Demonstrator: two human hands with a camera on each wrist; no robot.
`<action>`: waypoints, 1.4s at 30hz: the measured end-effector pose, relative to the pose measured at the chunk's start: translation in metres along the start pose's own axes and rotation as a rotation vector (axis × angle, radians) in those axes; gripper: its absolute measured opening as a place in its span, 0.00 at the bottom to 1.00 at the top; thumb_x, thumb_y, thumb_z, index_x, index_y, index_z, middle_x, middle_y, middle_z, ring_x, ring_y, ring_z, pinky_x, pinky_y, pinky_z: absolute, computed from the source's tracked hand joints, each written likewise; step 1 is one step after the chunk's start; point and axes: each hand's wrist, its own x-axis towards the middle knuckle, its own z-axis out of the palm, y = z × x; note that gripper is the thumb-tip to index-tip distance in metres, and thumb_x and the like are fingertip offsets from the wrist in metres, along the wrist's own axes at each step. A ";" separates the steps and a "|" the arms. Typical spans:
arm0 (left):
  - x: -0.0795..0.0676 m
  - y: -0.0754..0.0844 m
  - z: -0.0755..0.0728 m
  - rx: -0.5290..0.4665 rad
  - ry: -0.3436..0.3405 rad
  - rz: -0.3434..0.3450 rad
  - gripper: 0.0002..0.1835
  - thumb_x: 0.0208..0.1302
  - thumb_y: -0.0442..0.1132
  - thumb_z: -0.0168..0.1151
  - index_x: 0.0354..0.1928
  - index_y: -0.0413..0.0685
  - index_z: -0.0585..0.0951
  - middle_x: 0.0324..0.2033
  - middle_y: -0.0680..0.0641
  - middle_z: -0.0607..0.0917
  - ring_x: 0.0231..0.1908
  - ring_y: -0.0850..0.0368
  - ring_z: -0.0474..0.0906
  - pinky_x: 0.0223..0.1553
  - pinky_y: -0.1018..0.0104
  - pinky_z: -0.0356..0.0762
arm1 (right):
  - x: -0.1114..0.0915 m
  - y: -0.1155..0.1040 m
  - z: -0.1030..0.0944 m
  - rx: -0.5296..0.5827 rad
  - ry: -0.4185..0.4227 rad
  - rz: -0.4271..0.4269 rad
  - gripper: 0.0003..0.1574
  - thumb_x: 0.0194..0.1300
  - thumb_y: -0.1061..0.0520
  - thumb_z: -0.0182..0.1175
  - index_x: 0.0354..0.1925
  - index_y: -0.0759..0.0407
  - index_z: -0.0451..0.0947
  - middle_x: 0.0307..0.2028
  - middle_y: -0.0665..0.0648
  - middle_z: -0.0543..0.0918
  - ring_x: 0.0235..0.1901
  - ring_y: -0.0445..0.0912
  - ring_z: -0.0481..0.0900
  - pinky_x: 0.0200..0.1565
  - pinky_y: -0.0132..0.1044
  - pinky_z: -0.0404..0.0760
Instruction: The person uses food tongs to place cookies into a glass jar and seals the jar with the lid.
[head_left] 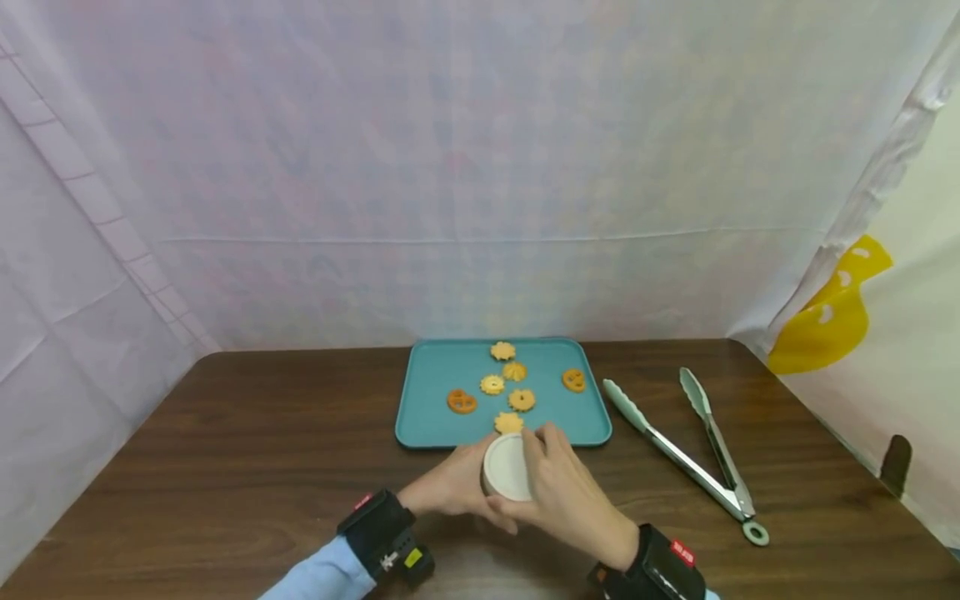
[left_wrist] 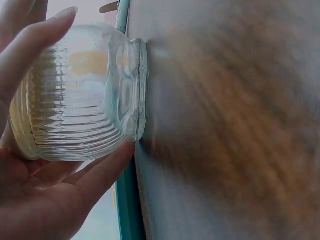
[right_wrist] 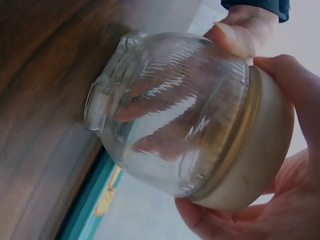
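A clear ribbed glass jar [right_wrist: 175, 120] stands upright near the table's front middle, its base at the tabletop. Its cream-white lid [head_left: 507, 468], with a gold-toned band beneath, sits on the mouth. My left hand [head_left: 453, 483] holds the jar's body from the left, thumb on one side and fingers around the other. From the right, my right hand [head_left: 570, 496] grips the lid's rim between thumb and fingers. Through the glass, the left fingers show behind the jar. Just behind both hands, a teal tray [head_left: 431, 367] carries several biscuits, among them a scalloped cracker [head_left: 508, 422] and a pretzel [head_left: 461, 402].
Metal tongs [head_left: 697, 471] with pale green tips lie spread on the table [head_left: 247, 467], right of the tray. A white cloth [head_left: 450, 167] hangs along the back edge, and a yellow shape [head_left: 821, 329] shows on the right-hand cloth.
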 end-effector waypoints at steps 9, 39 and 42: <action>-0.001 0.001 -0.002 -0.007 -0.020 -0.012 0.47 0.32 0.45 0.77 0.58 0.48 0.63 0.51 0.50 0.74 0.47 0.60 0.72 0.46 0.71 0.72 | 0.004 0.014 -0.007 0.216 -0.194 -0.015 0.51 0.44 0.35 0.64 0.55 0.69 0.66 0.40 0.54 0.69 0.38 0.42 0.68 0.32 0.30 0.76; -0.002 0.002 -0.002 -0.053 -0.009 -0.023 0.48 0.32 0.43 0.77 0.59 0.49 0.62 0.51 0.50 0.74 0.48 0.61 0.72 0.49 0.71 0.71 | -0.004 -0.006 0.003 0.025 0.071 0.043 0.50 0.44 0.35 0.64 0.50 0.76 0.69 0.39 0.63 0.73 0.36 0.50 0.74 0.28 0.36 0.81; -0.002 0.002 -0.002 -0.051 -0.009 -0.026 0.47 0.32 0.43 0.77 0.59 0.48 0.63 0.51 0.50 0.74 0.48 0.61 0.72 0.48 0.71 0.71 | -0.002 -0.002 0.000 0.064 0.047 0.031 0.51 0.43 0.35 0.65 0.50 0.75 0.69 0.40 0.62 0.74 0.37 0.49 0.74 0.31 0.36 0.80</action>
